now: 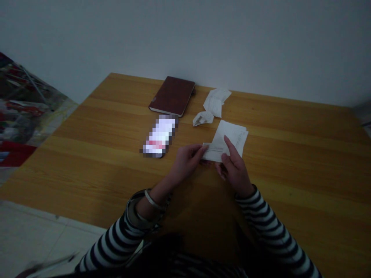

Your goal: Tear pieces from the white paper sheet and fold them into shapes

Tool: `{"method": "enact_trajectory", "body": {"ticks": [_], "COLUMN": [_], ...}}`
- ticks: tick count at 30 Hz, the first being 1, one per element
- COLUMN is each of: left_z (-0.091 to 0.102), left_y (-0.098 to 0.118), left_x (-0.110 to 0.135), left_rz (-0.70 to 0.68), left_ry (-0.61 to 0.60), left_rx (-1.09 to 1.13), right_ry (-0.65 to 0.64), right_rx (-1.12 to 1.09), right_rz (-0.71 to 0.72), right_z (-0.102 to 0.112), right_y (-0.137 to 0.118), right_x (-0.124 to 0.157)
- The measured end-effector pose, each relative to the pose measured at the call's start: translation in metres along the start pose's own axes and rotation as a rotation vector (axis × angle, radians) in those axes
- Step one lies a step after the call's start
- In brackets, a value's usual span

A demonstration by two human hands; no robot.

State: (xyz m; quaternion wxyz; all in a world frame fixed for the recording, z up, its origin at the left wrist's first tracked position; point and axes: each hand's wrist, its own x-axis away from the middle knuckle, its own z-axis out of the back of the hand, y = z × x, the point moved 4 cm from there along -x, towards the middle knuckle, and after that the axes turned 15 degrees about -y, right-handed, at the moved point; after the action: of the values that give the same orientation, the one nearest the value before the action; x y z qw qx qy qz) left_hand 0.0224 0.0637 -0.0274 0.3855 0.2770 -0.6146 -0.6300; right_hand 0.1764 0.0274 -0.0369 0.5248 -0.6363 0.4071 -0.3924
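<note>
A folded white printed paper (pixel 228 141) lies on the wooden table (pixel 290 154) in front of me. My left hand (pixel 187 162) pinches its near left corner. My right hand (pixel 234 168) grips its near right edge, with the forefinger stretched along the sheet. Both sleeves are striped black and white, and a silver bangle sits on my left wrist.
A brown notebook (pixel 173 95) lies near the wall. A blurred white and pink flat item (pixel 159 136) rests just in front of it. Two crumpled white papers (pixel 213 106) lie between the notebook and my sheet. A cluttered patterned surface (pixel 20 112) stands off the table's left edge.
</note>
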Motion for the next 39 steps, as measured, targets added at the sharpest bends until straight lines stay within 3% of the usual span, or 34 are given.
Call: {"method": "enact_trajectory", "body": {"ticks": [5,13,19,22,28,34,39], "left_z": [-0.006,-0.021,-0.023,-0.026,-0.033,-0.028,-0.026], "left_y": [0.001,-0.003,-0.003,-0.002,-0.008,-0.012,-0.005], "left_x": [-0.001,-0.005,-0.004,-0.002,0.001,0.004,0.008], "left_rz": [0.017,0.088,0.128,0.126,0.190,0.293,0.289], "left_ry": [-0.100,-0.207,-0.149,-0.179,-0.317,-0.458,-0.614], "left_rx": [0.113,0.303,0.299,0.276,0.371,0.548,0.663], "right_ry": [0.085,0.232,0.315,0.334,0.317,0.331,0.326], "right_rx": [0.033,0.241,0.397,0.452,0.509,0.658,0.685], "right_rz": [-0.021,0.112,0.160,0.162,0.148,0.151,0.177], "right_z": [0.007,0.011,0.010,0.006,0.002,0.004,0.006], "right_y": [0.001,-0.003,-0.005,-0.008,-0.010,-0.012,-0.016], "right_x": [-0.001,0.001,0.005,0.007,0.009,0.011,0.013]}}
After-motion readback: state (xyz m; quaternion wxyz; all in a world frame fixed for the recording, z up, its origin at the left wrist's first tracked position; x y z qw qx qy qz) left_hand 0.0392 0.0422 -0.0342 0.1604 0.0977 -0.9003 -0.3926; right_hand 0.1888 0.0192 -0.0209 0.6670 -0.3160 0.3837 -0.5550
